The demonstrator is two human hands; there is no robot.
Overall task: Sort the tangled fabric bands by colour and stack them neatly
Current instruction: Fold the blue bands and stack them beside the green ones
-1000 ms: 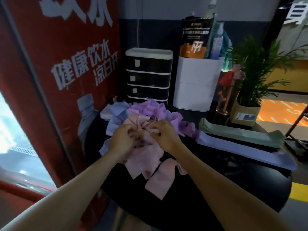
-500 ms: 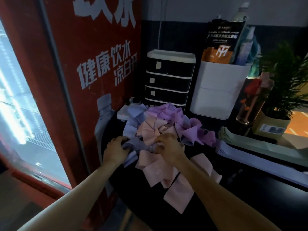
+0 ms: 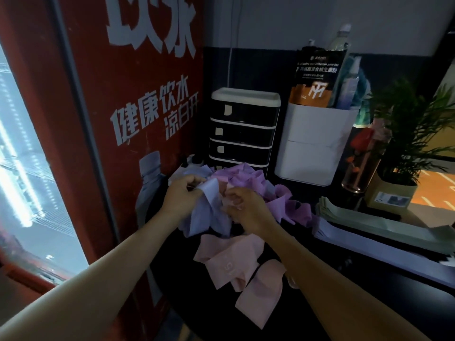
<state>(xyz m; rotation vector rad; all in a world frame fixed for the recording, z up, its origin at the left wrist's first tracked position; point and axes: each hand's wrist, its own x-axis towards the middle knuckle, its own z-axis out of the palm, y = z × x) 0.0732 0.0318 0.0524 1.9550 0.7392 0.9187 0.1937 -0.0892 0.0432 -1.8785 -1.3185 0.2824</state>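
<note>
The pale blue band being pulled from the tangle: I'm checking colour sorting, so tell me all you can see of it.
The pale blue band looks like soft, thin, matte fabric, crumpled and folded. The left hand pinches its upper end; the rest drapes down over the black table edge. It lies against the pink bands and purple bands, beside the right hand.

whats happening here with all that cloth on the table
A person is untangling a heap of fabric bands on a black table. The left hand pinches a pale blue band while the right hand grips a pink band beside it. Loose pink bands lie nearer the person. Flat green stack and lilac stack already sit to the right.
</note>
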